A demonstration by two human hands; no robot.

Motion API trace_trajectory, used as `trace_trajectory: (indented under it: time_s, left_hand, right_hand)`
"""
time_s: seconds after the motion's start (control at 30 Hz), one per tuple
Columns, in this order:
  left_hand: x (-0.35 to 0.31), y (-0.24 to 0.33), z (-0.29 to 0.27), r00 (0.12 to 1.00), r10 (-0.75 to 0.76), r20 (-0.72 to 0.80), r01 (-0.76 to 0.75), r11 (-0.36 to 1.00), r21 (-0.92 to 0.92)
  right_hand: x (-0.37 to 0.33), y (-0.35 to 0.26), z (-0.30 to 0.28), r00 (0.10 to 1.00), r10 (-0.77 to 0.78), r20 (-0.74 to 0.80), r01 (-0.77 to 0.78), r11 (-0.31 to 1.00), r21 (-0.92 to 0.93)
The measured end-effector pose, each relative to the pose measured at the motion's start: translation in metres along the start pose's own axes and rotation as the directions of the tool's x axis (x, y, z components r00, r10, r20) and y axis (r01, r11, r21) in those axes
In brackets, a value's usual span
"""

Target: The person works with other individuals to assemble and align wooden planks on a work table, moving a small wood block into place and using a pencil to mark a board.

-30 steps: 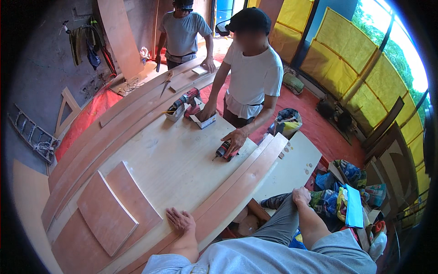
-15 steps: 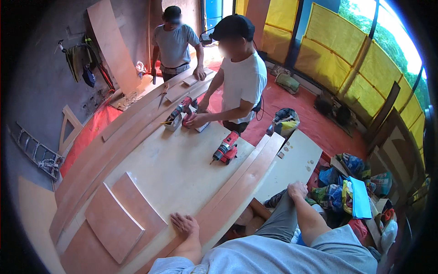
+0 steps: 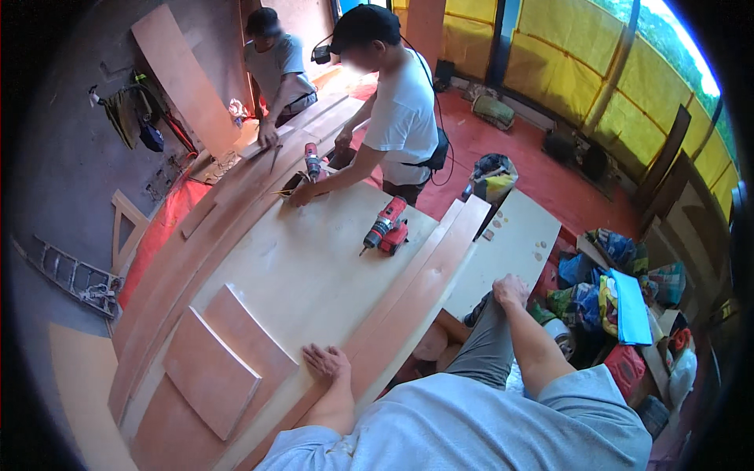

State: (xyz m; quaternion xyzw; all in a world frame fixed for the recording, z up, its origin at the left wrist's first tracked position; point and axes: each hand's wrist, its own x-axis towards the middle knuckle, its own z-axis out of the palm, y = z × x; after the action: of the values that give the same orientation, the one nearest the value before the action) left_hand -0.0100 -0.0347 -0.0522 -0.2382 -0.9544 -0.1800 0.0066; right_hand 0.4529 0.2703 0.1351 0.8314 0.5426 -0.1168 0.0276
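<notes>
My left hand [image 3: 327,362] lies flat on the pale tabletop [image 3: 345,259], fingers spread, holding nothing. It sits between two stacked curved plywood pieces [image 3: 212,373] and a long wooden strip [image 3: 416,306] along the near edge. On my raised right knee rests my right hand [image 3: 511,290], its fingers curled in, with no object showing in it. Further up the table, a red and black cordless drill [image 3: 385,226] stands on its battery. A co-worker in a white shirt [image 3: 404,106] reaches to a second drill [image 3: 312,161] and a small container beside it.
Long curved boards [image 3: 204,235] line the table's far left side, where another person [image 3: 275,71] leans over. Bags and a blue folder [image 3: 631,308] are heaped at my right. A ladder [image 3: 71,275] leans at the left wall. Red sheeting [image 3: 503,149] covers the floor.
The second drill now stands more upright, and the white-shirted co-worker's near hand has moved to the container's side. The other person has bent lower over the boards. My hands keep their places.
</notes>
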Motion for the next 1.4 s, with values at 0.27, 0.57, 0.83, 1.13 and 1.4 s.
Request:
trace_trajectory:
  time_s: [0.27,0.57,0.83,1.13,1.4]
  left_hand:
    - [0.007,-0.001,0.004,1.000,0.000,0.017,0.001,1.000,-0.027]
    - [0.096,0.168,-0.074,0.916,0.383,0.119,-0.303,0.855,-0.421]
    - [0.146,0.351,-0.125,0.734,0.675,0.073,-0.659,0.734,-0.168]
    - [0.170,0.389,-0.079,0.744,0.469,0.476,-0.464,0.875,-0.137]
    - [0.168,0.362,-0.062,0.748,0.539,0.387,-0.479,0.842,-0.248]
  right_hand:
    - [-0.012,0.002,-0.015,0.999,0.005,0.034,-0.007,0.998,0.064]
    - [-0.017,0.005,-0.024,0.999,0.014,0.048,-0.017,0.998,0.058]
    - [-0.018,0.008,-0.028,0.995,0.095,0.021,-0.096,0.994,0.051]
    - [-0.010,0.050,-0.018,0.996,0.089,0.010,-0.090,0.988,0.122]
    - [-0.012,0.053,-0.033,0.975,0.203,0.088,-0.216,0.959,0.182]
